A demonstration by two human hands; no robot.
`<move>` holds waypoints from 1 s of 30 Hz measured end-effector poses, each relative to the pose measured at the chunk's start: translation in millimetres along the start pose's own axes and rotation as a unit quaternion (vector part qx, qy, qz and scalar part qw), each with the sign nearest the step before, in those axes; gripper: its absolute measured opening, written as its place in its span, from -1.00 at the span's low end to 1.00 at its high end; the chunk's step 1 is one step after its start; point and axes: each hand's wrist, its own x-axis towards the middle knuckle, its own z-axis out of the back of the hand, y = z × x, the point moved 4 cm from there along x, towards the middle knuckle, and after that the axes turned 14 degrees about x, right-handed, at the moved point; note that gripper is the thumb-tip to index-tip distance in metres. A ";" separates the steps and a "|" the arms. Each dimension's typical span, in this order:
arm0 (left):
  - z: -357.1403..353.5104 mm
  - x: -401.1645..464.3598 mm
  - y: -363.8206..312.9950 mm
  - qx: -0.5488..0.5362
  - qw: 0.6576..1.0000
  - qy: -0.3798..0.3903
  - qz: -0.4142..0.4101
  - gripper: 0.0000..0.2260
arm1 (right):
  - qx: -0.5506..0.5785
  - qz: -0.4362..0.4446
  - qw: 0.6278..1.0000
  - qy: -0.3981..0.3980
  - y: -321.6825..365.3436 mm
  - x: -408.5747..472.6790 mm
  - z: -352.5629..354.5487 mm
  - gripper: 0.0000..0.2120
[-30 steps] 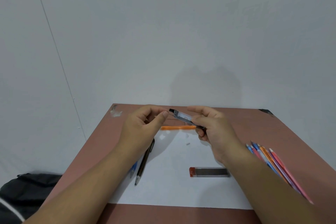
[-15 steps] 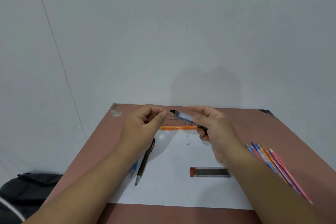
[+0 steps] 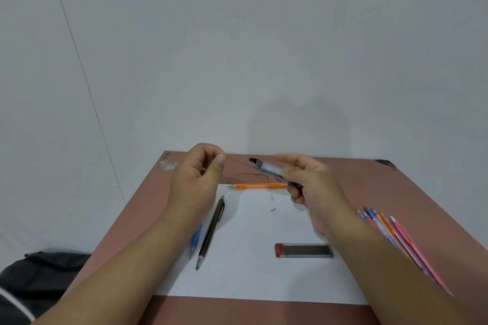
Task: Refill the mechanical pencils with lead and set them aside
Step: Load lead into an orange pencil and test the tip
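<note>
— What are the hands holding?
— The right hand (image 3: 311, 187) grips a clear rectangular plastic lead case with a black cap (image 3: 268, 170); the left hand (image 3: 196, 177) pinches a thin dark lead stick (image 3: 239, 162) (barely visible) at the case's mouth.
— And the pencils?
— A slim orange mechanical pencil (image 3: 257, 186) lies on the white paper sheet (image 3: 253, 272); a dark brown one (image 3: 211, 231) lies beside the left forearm.

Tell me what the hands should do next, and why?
Probably pull the thin lead fully clear. The left hand pinches one end, its other end reaches the case the right hand holds, and the orange pencil waits below.
</note>
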 end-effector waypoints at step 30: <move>-9.2 -12.3 -15.8 -0.008 0.992 0.062 -0.107 -0.91 | 0.073 -0.027 0.997 0.027 -5.1 -1.8 -5.8 -0.75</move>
